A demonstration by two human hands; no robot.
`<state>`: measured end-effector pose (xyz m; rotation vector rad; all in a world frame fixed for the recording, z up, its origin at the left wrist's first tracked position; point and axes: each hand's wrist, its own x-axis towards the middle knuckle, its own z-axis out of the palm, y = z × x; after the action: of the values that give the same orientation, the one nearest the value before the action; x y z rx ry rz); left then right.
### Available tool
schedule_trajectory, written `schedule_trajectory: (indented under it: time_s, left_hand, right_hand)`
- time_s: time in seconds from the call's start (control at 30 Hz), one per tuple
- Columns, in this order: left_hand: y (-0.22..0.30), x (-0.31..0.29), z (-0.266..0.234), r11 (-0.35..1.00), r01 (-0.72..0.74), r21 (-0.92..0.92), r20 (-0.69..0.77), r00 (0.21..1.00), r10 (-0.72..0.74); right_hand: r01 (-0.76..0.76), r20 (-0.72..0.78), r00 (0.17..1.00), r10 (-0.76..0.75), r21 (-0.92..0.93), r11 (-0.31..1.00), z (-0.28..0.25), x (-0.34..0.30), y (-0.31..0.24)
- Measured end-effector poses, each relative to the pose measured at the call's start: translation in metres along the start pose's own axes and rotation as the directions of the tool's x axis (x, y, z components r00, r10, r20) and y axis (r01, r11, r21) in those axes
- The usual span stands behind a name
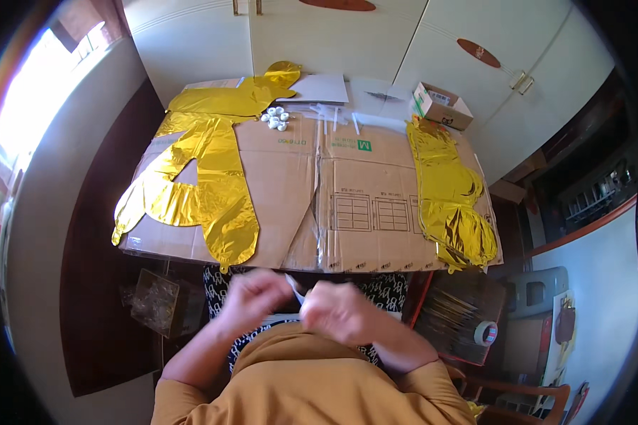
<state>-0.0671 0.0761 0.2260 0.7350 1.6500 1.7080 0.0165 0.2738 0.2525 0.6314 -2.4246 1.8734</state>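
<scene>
Close to my body, just below the cardboard's near edge, my left hand (pixel 255 295) and my right hand (pixel 340 310) are raised side by side, both smeared by motion. A thin whitish strip (pixel 295 289) spans the small gap between them, with the fingers of both hands closed at its ends. Its exact kind is too blurred to tell. Beyond my left hand lies a flat gold foil letter balloon (pixel 227 205), shaped like an A, touched by neither hand. On the right rests a pile of flat gold foil balloons (pixel 452 195).
Flattened cardboard (pixel 276 166) covers the table. More gold foil (pixel 220 101), several small white rolls (pixel 275 117), clear straw-like tubes (pixel 329 113) and an open small box (pixel 443 106) sit along the far side. A tape roll (pixel 485 333) is at lower right, beside a wooden chair (pixel 524 389).
</scene>
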Motion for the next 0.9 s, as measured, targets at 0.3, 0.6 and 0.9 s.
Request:
schedule_trajectory:
  time_s: [0.3,0.6,0.9]
  left_hand:
    - [0.000,0.011,-0.002,0.988,0.142,-0.066,-0.264,0.952,-0.154]
    - [0.001,0.011,0.003,0.989,0.146,-0.019,-0.013,0.989,-0.147]
    - [-0.013,0.014,0.008,0.970,0.162,-0.180,-0.057,0.983,-0.174]
  right_hand:
    - [0.020,0.036,0.999,-0.016,-0.097,0.995,-0.014,0.010,-0.008]
    - [0.018,-0.002,1.000,-0.018,0.011,1.000,-0.013,0.016,0.006]
    - [-0.057,-0.052,0.997,0.062,0.085,0.995,-0.019,0.008,0.007]
